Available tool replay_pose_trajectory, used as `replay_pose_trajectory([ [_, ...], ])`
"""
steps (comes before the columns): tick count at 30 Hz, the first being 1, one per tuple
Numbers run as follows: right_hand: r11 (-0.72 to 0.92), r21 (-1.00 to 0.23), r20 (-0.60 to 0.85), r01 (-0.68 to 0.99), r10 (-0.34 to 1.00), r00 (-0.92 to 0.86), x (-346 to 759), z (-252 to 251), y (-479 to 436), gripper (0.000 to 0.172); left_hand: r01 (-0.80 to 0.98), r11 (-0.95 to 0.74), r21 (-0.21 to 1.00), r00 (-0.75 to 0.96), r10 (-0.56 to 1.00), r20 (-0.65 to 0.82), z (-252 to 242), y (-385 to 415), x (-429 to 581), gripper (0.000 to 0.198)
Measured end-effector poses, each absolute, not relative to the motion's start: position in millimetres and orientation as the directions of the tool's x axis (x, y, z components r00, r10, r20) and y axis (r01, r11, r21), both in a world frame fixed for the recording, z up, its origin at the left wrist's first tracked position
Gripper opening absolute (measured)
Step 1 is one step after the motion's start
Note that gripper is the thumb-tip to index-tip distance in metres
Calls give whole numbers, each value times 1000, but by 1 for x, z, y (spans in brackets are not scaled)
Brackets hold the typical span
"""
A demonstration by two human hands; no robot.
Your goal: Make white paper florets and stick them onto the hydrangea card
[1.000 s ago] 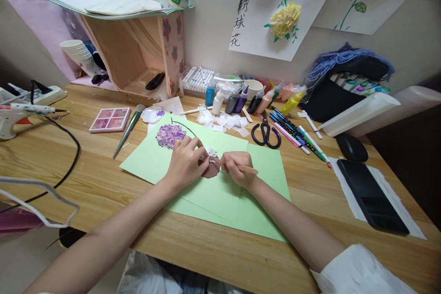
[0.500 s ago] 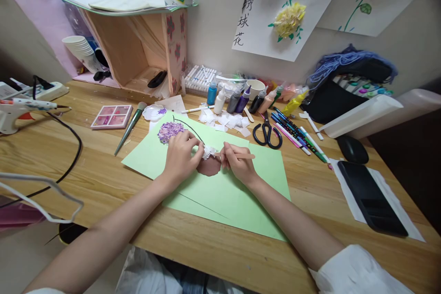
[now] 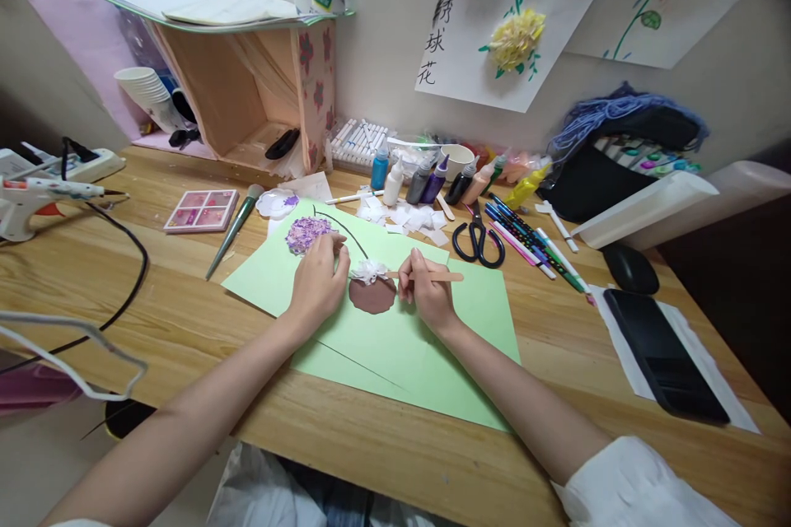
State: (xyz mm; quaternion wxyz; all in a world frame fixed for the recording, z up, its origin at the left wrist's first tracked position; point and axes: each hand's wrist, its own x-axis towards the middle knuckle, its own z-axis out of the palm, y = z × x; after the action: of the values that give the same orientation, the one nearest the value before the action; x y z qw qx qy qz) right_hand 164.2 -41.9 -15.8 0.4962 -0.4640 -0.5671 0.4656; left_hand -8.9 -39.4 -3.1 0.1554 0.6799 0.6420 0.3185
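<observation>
On the green paper (image 3: 457, 362), my right hand (image 3: 428, 284) pinches a wooden craft stick (image 3: 448, 277). The stick lies nearly level, its left end at a cluster of crumpled white paper bits (image 3: 369, 270). That cluster covers the upper edge of a brown painted round shape (image 3: 372, 296). My left hand (image 3: 321, 278) rests on the sheet to the left, thumb apart from the fingers, with nothing seen in it. Just beyond its fingertips is a purple textured flower (image 3: 307, 234). A thin dark curved line (image 3: 343, 228) runs from near the flower down to the white bits.
White paper scraps (image 3: 411, 218), squeeze paint bottles (image 3: 426, 181), black scissors (image 3: 478, 243) and several pens (image 3: 535, 245) lie behind the sheet. A brush (image 3: 235, 230), palette (image 3: 201, 210) and glue gun (image 3: 37, 198) are left; a phone (image 3: 664, 356) and mouse (image 3: 630, 268) right.
My left hand has drawn away from the white paper bits to the left, its fingers loosening. The right hand with the craft stick has shifted slightly right. More of the white cluster shows.
</observation>
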Motion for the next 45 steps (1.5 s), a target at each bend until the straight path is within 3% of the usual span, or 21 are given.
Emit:
replay_pose_trajectory([
  [9, 226, -960, 198, 164, 965, -172, 165, -17, -44, 53, 781, -139, 608, 17, 979, 202, 0, -43, -8, 26],
  [13, 338, -932, 346, 128, 938, 40, 184, -16, -32, 52, 778, -141, 612, 40, 984, 175, 2, -43, -9, 29],
  [15, 343, -921, 376, 184, 905, 200, 198, -14, -22, 43, 781, -131, 611, 38, 986, 163, 3, -43, -9, 31],
  [17, 319, -903, 389, 288, 892, 230, 209, -13, -13, 31, 784, -123, 608, 36, 988, 153, 4, -43, -10, 31],
  [20, 298, -833, 395, 466, 911, 122, 212, -16, -1, 21, 779, -120, 615, 41, 989, 141, 5, -43, -12, 31],
  [24, 424, -679, 439, 599, 889, -131, 194, -25, 14, 11, 780, -108, 617, 40, 992, 123, 7, -45, -13, 32],
  [29, 432, -599, 445, 674, 879, -169, 176, -26, 30, 11, 743, -83, 664, 41, 996, 79, 9, -46, -15, 33],
  [32, 412, -647, 449, 642, 886, -116, 175, -18, 21, 9, 699, -109, 707, 55, 994, 99, 9, -46, -17, 31],
  [34, 340, -803, 386, 489, 922, -8, 174, -12, 6, 5, 670, -174, 722, 83, 984, 160, 10, -48, -18, 28],
  [37, 221, -949, 226, 226, 974, -5, 169, -7, -20, 10, 618, -283, 734, 148, 958, 245, 13, -51, -17, 25],
  [41, 104, -992, 102, 67, 994, -28, 157, -11, -46, 14, 526, -318, 789, 239, 945, 222, 15, -55, -14, 23],
  [45, 123, -992, 122, 26, 991, -55, 149, -15, -56, 14, 516, -327, 791, 269, 939, 213, 14, -55, -12, 19],
])
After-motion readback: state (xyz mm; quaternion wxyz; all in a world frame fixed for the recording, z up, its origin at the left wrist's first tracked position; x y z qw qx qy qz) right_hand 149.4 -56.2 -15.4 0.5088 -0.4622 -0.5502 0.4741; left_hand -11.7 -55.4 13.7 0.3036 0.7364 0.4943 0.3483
